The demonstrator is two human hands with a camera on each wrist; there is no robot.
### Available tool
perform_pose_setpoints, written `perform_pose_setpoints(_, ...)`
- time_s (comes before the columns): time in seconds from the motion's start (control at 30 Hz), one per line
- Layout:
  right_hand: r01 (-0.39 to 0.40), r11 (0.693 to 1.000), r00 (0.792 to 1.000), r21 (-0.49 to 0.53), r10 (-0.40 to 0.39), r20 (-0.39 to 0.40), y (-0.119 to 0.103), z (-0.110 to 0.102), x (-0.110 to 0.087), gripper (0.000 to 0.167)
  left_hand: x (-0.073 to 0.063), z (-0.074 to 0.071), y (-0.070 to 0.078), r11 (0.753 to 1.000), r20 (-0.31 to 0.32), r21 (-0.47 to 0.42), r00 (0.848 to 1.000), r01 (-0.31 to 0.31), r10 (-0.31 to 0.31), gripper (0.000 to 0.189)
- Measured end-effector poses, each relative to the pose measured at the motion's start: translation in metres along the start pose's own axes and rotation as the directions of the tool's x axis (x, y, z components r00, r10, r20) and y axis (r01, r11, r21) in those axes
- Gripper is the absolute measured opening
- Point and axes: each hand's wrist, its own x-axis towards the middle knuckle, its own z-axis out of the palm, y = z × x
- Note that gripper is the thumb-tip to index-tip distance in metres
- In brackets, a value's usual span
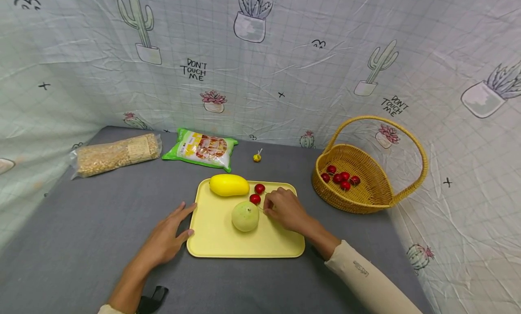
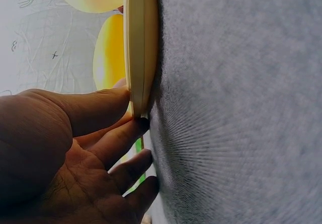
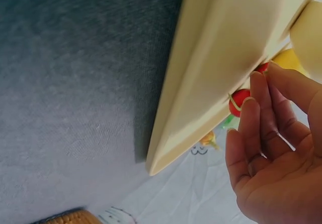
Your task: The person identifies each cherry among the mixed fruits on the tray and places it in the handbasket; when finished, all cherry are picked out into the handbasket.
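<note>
A pale yellow tray (image 1: 215, 244) lies on the table with a yellow mango-like fruit (image 1: 229, 185), a round pale green fruit (image 1: 245, 216) and two red cherries (image 1: 255, 199) on it. At the tray's left edge, my left hand (image 1: 164, 237) touches the rim with thumb and fingers extended. My right hand (image 1: 286, 210) is over the tray's right side, thumb and forefinger pinched together at the stem of the nearer cherry. In the right wrist view these fingertips partly hide that cherry (image 3: 261, 68); the other cherry (image 3: 239, 103) sits beside the fingers.
A wicker basket (image 1: 358, 205) with a tall handle stands at right, several cherries inside. Behind the tray are a green-and-white food packet (image 1: 203, 149), a clear bag of kernels (image 1: 118, 154) and a small yellow wrapped item (image 1: 257, 157). Printed cloth rises behind.
</note>
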Motion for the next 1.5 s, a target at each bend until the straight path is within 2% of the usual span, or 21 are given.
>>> perform_pose_setpoints(0.17,-0.007,0.999,0.999,0.052,0.009,-0.042,0.004,-0.004,-0.005,0.014,0.0,0.0,0.0,1.0,-0.001,0.0,1.0,0.001,-0.001,0.072)
perform_pose_setpoints(0.5,-0.059,0.993,0.996,0.105,0.065,-0.059,0.012,-0.014,-0.014,0.009,-0.001,0.0,-0.001,1.0,-0.011,-0.001,1.0,-0.005,0.005,0.072)
perform_pose_setpoints(0.67,-0.07,0.989,0.991,0.131,0.083,-0.102,0.018,-0.019,-0.017,0.01,-0.001,0.0,0.0,1.0,-0.019,-0.005,1.0,-0.019,0.019,0.072)
perform_pose_setpoints(1.0,-0.069,0.988,0.975,0.139,0.096,-0.202,0.026,-0.031,-0.022,0.009,-0.001,0.001,0.0,1.0,-0.018,-0.009,1.0,-0.024,0.024,0.072)
perform_pose_setpoints(1.23,-0.091,0.982,0.962,0.167,0.13,-0.241,0.032,-0.042,-0.026,0.007,0.0,0.0,0.0,1.0,-0.014,-0.012,1.0,-0.026,0.026,0.072)
perform_pose_setpoints(1.5,-0.085,0.982,0.942,0.166,0.134,-0.308,0.039,-0.055,-0.029,0.005,0.0,-0.001,0.0,1.0,-0.012,-0.013,1.0,-0.022,0.022,0.071)
